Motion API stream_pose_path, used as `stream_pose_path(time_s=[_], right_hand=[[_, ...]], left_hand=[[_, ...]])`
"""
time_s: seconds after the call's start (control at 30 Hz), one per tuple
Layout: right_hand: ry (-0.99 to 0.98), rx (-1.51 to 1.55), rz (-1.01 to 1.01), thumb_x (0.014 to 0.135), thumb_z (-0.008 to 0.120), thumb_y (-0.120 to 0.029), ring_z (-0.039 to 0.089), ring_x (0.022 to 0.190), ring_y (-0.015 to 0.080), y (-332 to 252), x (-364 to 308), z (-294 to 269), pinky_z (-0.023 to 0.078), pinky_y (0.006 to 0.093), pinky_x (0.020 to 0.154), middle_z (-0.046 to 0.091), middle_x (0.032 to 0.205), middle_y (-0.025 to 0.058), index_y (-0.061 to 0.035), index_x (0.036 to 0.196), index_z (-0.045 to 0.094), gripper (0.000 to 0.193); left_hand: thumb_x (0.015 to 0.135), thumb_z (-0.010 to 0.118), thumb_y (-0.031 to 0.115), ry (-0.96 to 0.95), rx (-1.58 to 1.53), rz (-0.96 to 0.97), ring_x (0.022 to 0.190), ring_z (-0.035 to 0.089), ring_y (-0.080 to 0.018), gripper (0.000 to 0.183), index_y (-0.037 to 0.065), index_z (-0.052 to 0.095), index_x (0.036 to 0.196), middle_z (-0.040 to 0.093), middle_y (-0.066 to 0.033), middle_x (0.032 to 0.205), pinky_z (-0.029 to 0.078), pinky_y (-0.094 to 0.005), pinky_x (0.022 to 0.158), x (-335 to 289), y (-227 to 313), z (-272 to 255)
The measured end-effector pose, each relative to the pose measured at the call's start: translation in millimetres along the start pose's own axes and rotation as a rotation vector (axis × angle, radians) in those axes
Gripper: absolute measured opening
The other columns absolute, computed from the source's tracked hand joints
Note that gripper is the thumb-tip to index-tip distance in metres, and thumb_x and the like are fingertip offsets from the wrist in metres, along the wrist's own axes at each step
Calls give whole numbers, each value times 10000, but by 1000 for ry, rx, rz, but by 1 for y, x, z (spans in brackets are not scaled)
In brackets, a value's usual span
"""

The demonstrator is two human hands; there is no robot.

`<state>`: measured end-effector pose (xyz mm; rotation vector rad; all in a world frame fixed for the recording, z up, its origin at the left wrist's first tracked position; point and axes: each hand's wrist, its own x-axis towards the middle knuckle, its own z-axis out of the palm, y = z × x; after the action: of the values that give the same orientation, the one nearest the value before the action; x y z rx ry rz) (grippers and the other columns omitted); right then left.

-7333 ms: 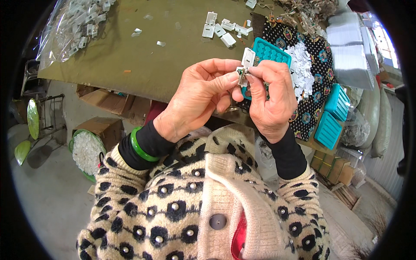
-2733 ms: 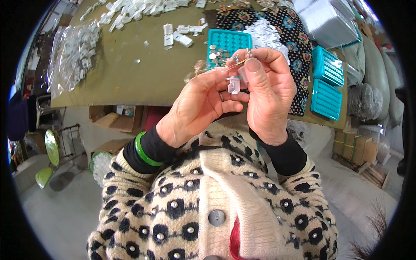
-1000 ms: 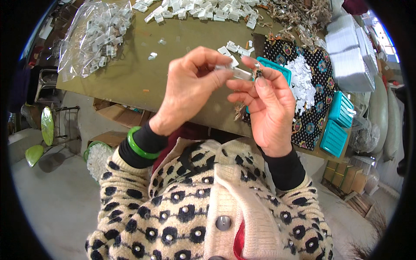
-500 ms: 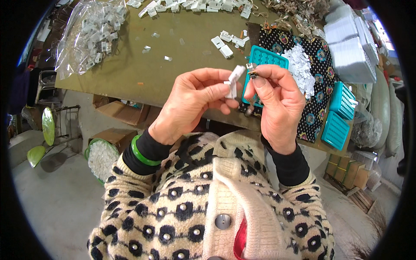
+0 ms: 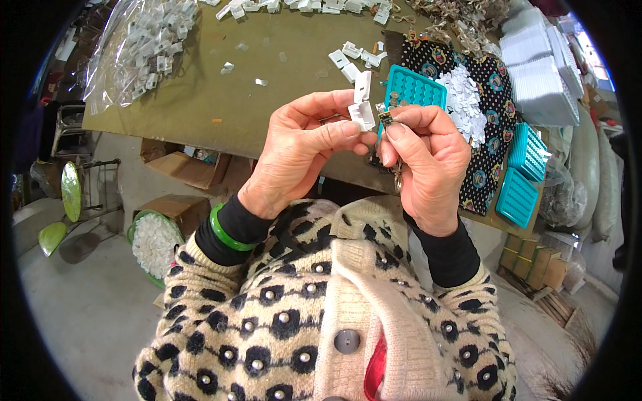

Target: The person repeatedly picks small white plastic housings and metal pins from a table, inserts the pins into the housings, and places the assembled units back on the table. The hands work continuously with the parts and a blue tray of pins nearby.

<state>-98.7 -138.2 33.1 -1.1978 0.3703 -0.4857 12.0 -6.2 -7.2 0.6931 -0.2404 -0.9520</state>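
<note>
Between the thumb and fingers of my left hand point(image 5: 304, 140) is a white hinged plastic case point(image 5: 362, 115), unfolded with its hollow side showing. Close beside it, my right hand point(image 5: 428, 150) pinches a small circuit board point(image 5: 386, 117) with a metal tip. Thin strands, apparently wires, hang from the board below my fingers. The case and the board are near each other but look apart. Both hands are above the front edge of the table, and a teal tray point(image 5: 413, 90) lies partly behind my right fingers.
Several white cases point(image 5: 349, 70) lie beyond my hands on the table point(image 5: 200, 87). A clear bag of cases point(image 5: 144, 57) is at the left. White flat pieces point(image 5: 463, 100) are heaped on a patterned cloth point(image 5: 491, 160). Another teal tray point(image 5: 517, 198) sits at the right edge.
The white case has turned in my left hand so that its hollow inside shows. My right hand has tilted the circuit board and brought it slightly lower and nearer the case.
</note>
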Motion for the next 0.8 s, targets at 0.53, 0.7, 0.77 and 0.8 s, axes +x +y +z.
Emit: stream_pose_path(time_s=[0.53,0.7,0.77,0.8], right_hand=[[-39,-272,-20,924,628,-4,652,777,98,-6,-4,25,525,215,708,673,884,58,39,977,609,70],[-26,-344,-77,894,623,38,648,742,105,2,-4,26,519,227,657,656,871,59,31,947,615,55],[-87,-649,-316,872,624,57,644,720,111,7,-4,26,511,233,625,641,867,65,28,925,617,61],[-77,-641,-339,848,629,72,638,698,118,10,-4,26,497,237,596,621,875,76,26,899,619,69]], left_hand=[[802,695,-121,12,176,284,877,662,-189,272,9,658,1039,635,-98,1012,608,-350,749,-7,0,-4],[800,703,-122,2,237,360,835,669,-174,245,-52,660,1031,639,-88,964,595,-299,752,-6,-1,-6],[802,700,-123,-8,199,380,838,668,-167,235,-48,663,1022,635,-81,952,594,-299,756,-7,0,-7],[803,698,-124,-19,162,392,839,667,-164,231,-45,665,1018,633,-78,946,594,-299,758,-8,0,-7]])
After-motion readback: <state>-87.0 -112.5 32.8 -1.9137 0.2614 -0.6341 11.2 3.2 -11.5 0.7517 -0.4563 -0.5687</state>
